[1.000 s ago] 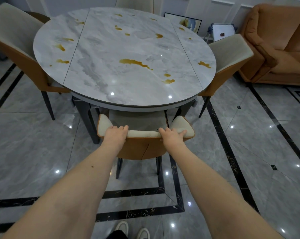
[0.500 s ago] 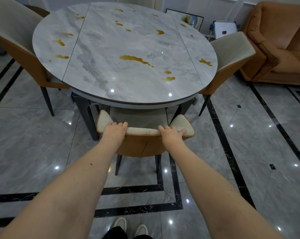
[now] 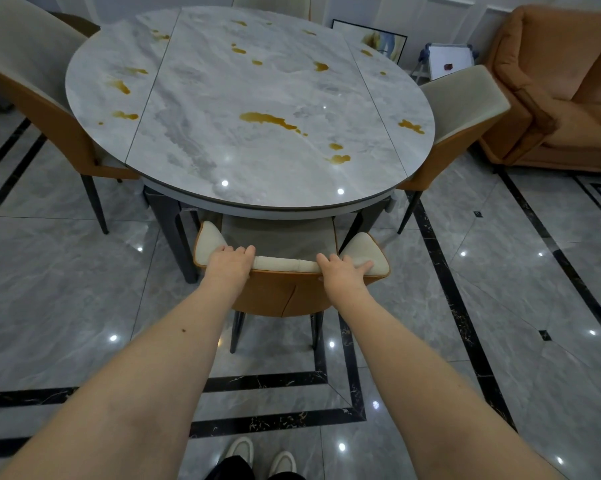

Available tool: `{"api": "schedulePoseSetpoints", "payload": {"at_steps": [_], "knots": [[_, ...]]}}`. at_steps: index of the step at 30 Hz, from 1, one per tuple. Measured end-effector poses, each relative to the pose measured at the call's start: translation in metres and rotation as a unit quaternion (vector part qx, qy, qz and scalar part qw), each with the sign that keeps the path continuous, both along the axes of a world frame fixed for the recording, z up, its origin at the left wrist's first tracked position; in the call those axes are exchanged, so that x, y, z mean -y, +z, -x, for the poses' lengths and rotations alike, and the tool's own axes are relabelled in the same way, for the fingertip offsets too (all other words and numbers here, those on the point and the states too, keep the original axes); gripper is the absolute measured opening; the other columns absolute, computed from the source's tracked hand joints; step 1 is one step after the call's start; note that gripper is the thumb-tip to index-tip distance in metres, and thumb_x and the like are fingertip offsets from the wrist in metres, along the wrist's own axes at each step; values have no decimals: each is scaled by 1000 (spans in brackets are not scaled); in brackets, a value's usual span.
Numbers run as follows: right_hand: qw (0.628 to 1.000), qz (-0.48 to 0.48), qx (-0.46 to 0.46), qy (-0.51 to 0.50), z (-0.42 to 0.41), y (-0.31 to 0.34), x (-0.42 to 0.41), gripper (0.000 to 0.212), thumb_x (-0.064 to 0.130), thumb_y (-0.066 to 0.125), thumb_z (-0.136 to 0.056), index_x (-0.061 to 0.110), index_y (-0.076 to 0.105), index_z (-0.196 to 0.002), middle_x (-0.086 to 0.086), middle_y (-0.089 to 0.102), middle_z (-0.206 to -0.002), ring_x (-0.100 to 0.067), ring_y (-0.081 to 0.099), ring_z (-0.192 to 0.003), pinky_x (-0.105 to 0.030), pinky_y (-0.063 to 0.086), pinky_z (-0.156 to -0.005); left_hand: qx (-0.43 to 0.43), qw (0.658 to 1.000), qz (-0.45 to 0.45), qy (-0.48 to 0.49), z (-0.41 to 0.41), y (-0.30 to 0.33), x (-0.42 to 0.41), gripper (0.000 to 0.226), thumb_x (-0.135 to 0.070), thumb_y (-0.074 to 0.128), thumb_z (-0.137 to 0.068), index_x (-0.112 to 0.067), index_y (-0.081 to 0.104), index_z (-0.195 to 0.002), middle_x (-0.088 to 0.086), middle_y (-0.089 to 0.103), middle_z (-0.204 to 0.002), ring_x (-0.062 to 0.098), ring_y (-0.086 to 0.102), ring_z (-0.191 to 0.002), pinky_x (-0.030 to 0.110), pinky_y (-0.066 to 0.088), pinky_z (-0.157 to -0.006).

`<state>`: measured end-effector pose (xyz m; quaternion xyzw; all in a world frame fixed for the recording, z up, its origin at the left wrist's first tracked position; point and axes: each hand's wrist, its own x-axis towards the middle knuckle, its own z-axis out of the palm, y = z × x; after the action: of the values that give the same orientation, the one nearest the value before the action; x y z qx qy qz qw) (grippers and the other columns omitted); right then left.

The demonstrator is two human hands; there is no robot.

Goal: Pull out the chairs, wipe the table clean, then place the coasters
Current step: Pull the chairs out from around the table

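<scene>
A round grey marble table (image 3: 202, 98) carries several amber spills (image 3: 269, 120). The near chair (image 3: 281, 292), orange-backed with a cream cushion, stands tucked partly under the table's front edge. My left hand (image 3: 228, 266) grips the top of its backrest on the left. My right hand (image 3: 342, 275) grips the same backrest on the right, fingers curled over the cushion. No coasters or cloth are in sight.
Three more chairs ring the table: left (image 3: 32, 74), right (image 3: 461, 102) and far (image 3: 271, 3). An orange sofa (image 3: 562, 81) fills the right corner, a small whiteboard (image 3: 448, 62) and a framed picture (image 3: 371, 36) lean at the wall. Glossy tiled floor (image 3: 500, 306) spreads behind me.
Both hands stay on the backrest. The chair has slid a little out from under the table toward me, and my feet have shifted back.
</scene>
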<state>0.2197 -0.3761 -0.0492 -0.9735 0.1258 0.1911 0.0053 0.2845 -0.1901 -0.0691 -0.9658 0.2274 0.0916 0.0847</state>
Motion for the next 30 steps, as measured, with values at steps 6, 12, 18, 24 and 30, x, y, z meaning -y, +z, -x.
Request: {"api": "schedulePoseSetpoints", "payload": {"at_steps": [6,12,18,24,30], "knots": [[1000,-3,-4,-2,-1,2,-1,55,8,59,-89,25,32,-134,-7,44,-131,-32,32,-128,-75,5,-103,-4,1000,-1,2,1,3,1,46,-20,62,-87,-16,38,-126,5,57,-121,25,53,-113,34,38,-98],[1000,-7,-1,0,-1,2,0,53,8,59,-89,24,33,-132,-6,45,-128,-31,34,-126,-75,6,-103,-17,1000,-4,3,-1,4,2,44,-24,58,-90,-16,37,-127,6,57,-122,25,53,-113,34,38,-97],[1000,-2,11,4,0,-2,2,52,14,59,-91,25,33,-134,-6,44,-130,-30,35,-127,-74,7,-103,-27,1000,-4,3,-1,5,2,42,-25,58,-90,-16,38,-126,6,57,-120,25,54,-111,35,39,-96],[1000,-8,2,11,0,-2,6,51,15,59,-91,26,34,-134,-4,45,-131,-29,37,-127,-73,11,-103,-83,996,-31,20,-4,14,12,47,-19,62,-87,-14,39,-127,7,55,-122,26,53,-113,36,39,-96],[994,-74,58,48,11,7,30,39,25,51,-94,28,42,-133,0,49,-130,-24,44,-123,-54,25,-108,-181,982,-27,39,1,33,46,46,-23,56,-90,-11,40,-131,9,54,-120,28,55,-109,42,44,-96]]}}
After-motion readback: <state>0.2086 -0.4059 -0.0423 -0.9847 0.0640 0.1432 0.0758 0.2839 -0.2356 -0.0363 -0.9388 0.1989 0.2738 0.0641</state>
